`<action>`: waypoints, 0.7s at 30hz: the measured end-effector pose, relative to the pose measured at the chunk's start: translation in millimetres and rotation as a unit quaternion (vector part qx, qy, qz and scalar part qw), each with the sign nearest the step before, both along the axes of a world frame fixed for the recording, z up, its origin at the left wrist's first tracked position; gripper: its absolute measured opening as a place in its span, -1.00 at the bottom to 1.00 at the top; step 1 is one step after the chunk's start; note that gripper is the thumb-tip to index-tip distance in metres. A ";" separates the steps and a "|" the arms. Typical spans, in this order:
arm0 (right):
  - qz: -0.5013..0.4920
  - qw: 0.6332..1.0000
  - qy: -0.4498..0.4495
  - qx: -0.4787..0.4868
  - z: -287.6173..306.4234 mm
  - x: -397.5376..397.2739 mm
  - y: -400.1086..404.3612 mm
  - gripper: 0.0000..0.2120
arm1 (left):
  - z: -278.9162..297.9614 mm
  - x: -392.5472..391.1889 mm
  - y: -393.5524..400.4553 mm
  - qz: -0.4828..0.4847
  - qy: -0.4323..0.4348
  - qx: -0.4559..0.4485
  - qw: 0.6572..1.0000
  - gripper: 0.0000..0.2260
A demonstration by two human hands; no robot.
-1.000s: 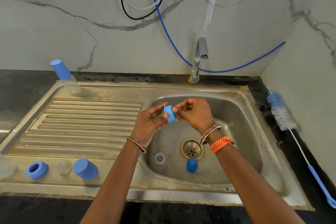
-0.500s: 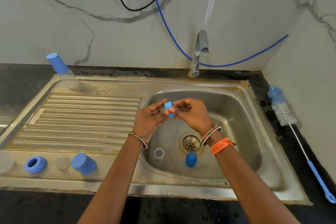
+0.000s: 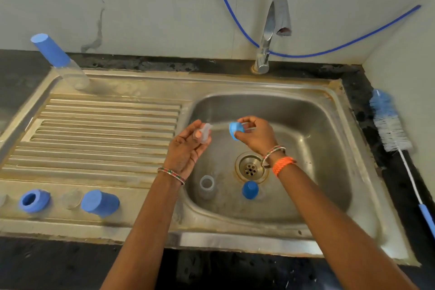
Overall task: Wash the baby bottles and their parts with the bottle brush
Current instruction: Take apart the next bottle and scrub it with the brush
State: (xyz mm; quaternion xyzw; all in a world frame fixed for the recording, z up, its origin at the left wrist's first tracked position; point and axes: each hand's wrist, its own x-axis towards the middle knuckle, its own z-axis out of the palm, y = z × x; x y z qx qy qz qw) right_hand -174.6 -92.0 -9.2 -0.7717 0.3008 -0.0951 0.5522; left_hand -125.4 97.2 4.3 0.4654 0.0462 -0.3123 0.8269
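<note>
Over the sink basin [image 3: 317,125], my left hand [image 3: 188,146] pinches a clear teat [image 3: 204,132]. My right hand [image 3: 255,135] grips a blue screw ring [image 3: 236,130]; the two parts are apart. In the basin lie a clear bottle [image 3: 207,185] and a blue cap [image 3: 250,189] beside the drain [image 3: 250,168]. A capped bottle [image 3: 58,61] stands at the drainboard's far left corner. Along the near edge sit a blue ring [image 3: 34,200], a clear teat [image 3: 71,199] and a blue cap [image 3: 100,202]. The bottle brush [image 3: 390,125] lies on the counter to the right.
The tap [image 3: 273,30] stands behind the basin, no water running. A blue hose [image 3: 329,50] hangs along the marble wall. The ribbed drainboard [image 3: 101,132] fills the left side. Black counter surrounds the sink.
My hands were together around the blue ring with its teat; now they have pulled apart, the teat in the left hand and the ring in the right. The camera has moved closer.
</note>
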 end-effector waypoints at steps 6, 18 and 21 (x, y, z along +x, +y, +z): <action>0.169 0.935 0.152 -0.272 -103.8 41.6 -19.3 -0.62 | -16.2 28.4 -16.9 -0.011 -0.001 0.046 0.999 -0.68; 0.243 0.962 -0.077 -0.094 -58.6 13.9 5.1 -0.52 | -53.3 36.8 -63.3 -0.101 0.008 0.222 0.970 -0.56; 0.185 0.968 -0.046 -0.166 -76.8 21.3 4.4 -0.79 | -50.5 39.6 -60.5 -0.151 0.028 0.275 0.949 -0.53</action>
